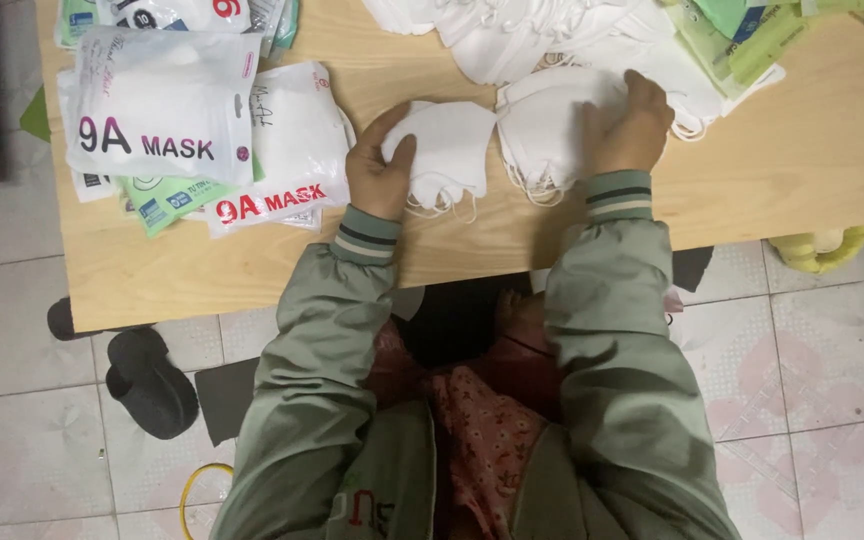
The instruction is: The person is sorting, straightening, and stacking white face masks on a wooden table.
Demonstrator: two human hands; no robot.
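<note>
My left hand grips a small stack of folded white face masks on the wooden table. My right hand rests on a second, thicker stack of white masks just to the right, fingers curled over its top. The two stacks touch at their inner edges. Elastic ear loops hang from the lower edges of both stacks. Both arms wear green jacket sleeves with striped cuffs.
Sealed white mask packets lie piled at the table's left. A loose heap of white masks lies at the back, with green packets at the back right. A dark slipper and a yellow ring lie on the tiled floor.
</note>
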